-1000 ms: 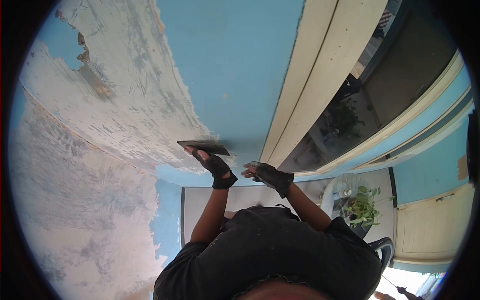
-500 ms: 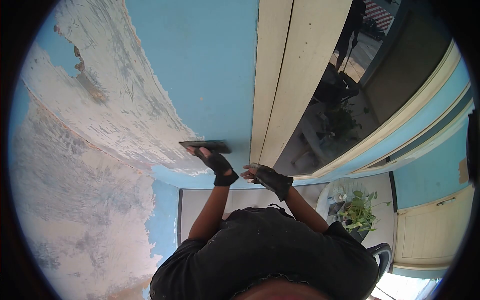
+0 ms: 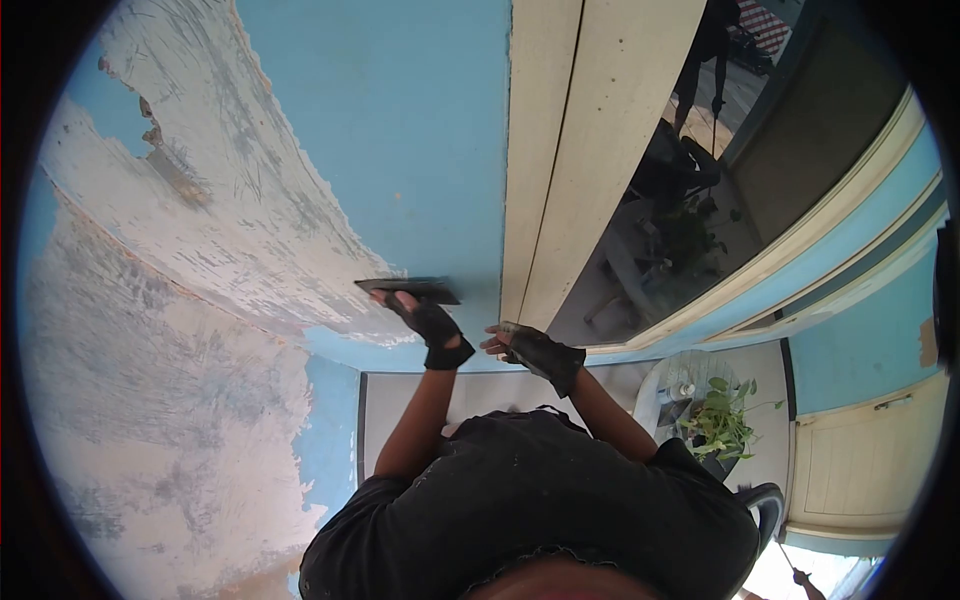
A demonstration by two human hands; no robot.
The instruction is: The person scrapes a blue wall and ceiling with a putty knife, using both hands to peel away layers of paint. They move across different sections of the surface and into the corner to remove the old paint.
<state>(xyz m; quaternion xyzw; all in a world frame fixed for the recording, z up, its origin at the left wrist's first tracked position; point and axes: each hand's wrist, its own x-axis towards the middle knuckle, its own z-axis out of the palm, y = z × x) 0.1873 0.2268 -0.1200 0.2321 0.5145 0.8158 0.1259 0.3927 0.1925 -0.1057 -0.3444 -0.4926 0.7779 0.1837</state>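
My left hand [image 3: 425, 322], in a dark fingerless glove, grips a flat dark tool [image 3: 410, 290] against the blue wall [image 3: 420, 130], near the ragged edge of the whitish scraped patch [image 3: 270, 190]. To its right is my right hand [image 3: 532, 352], also gloved, with bare fingers stretched out and nothing visible in them. It is close to the lower end of the cream frame [image 3: 540, 250]. The side of the tool facing the wall is hidden.
Dark glass [image 3: 690, 230] beside the frame shows reflections. A round glass table [image 3: 660, 385], a green plant [image 3: 722, 420] and a dark chair back [image 3: 765, 505] stand at the right. Part of another person's arm [image 3: 808, 584] shows at the bottom right.
The view has shifted slightly. My left hand and the tool have barely moved; my right hand keeps its pose. Another person's arm has come into view at the bottom right.
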